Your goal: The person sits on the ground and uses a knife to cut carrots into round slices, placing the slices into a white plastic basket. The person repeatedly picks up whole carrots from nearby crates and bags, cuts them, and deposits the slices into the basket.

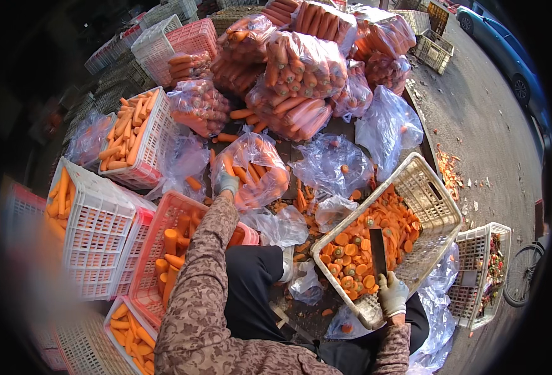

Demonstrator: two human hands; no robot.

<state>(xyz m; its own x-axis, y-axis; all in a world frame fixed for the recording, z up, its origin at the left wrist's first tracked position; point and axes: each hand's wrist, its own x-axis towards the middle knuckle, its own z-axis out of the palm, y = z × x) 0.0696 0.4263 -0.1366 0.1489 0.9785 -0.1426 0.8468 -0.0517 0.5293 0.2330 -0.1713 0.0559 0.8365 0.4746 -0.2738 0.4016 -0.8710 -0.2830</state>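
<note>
My left hand (229, 182), in a light work glove, reaches forward to the near left side of an opened clear plastic bag (269, 190) of carrots. Its fingertips meet the bag and a carrot there; whether they grip is unclear. My gloved right hand (392, 295) holds the handle of a broad-bladed knife (378, 251), blade pointing away from me. Beneath the blade, cut carrot ends and peelings (358, 260) lie in a tilted, dirty cream plastic crate (428, 206). Under my left forearm stands a pink crate (151, 253) with thick carrots (170, 241) inside.
Full clear bags of carrots (304, 70) are piled ahead. White crates (100, 225) with carrots stand on the left. Empty-looking bags (334, 164) and scraps litter the floor. On the right are another crate (475, 276), a bicycle wheel (522, 276) and a blue car (503, 51).
</note>
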